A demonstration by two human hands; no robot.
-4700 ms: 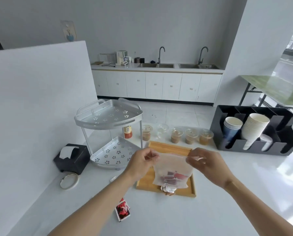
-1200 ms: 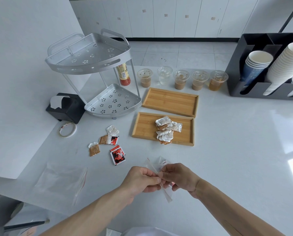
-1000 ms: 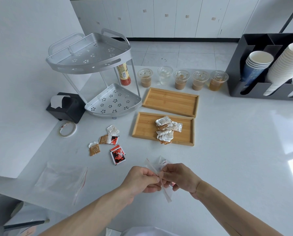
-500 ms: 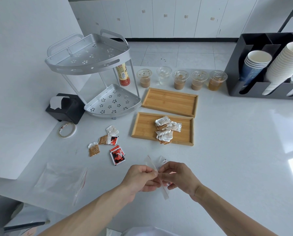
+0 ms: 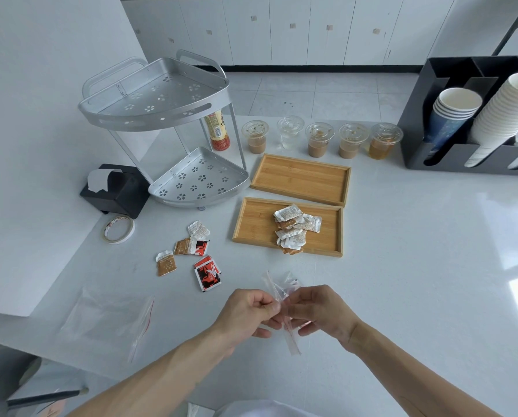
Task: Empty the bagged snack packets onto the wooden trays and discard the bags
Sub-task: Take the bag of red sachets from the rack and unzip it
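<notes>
My left hand [image 5: 247, 310] and my right hand [image 5: 321, 311] meet over the near part of the white counter, both pinching a crumpled clear plastic bag [image 5: 279, 288] that looks empty. The near wooden tray [image 5: 251, 224] holds a small heap of white-and-brown snack packets [image 5: 294, 227]. Behind it the far wooden tray [image 5: 300, 179] has nothing on it. Several loose packets [image 5: 191, 254], red and brown, lie on the counter left of the near tray. A second flat clear bag [image 5: 107, 320] with a red zip strip lies at the near left.
A two-tier metal corner rack [image 5: 161, 127] stands at the back left with a bottle [image 5: 218, 130] behind it. Lidded drink cups [image 5: 321, 139] line the back. A black cup holder [image 5: 474, 121] is at the right. A black tissue box [image 5: 116, 191] and a tape roll [image 5: 118, 229] sit left.
Earlier I held the bag with packets inside above the tray; now packets lie on the tray and counter. In the last second my fingers only shifted slightly on the crumpled bag.
</notes>
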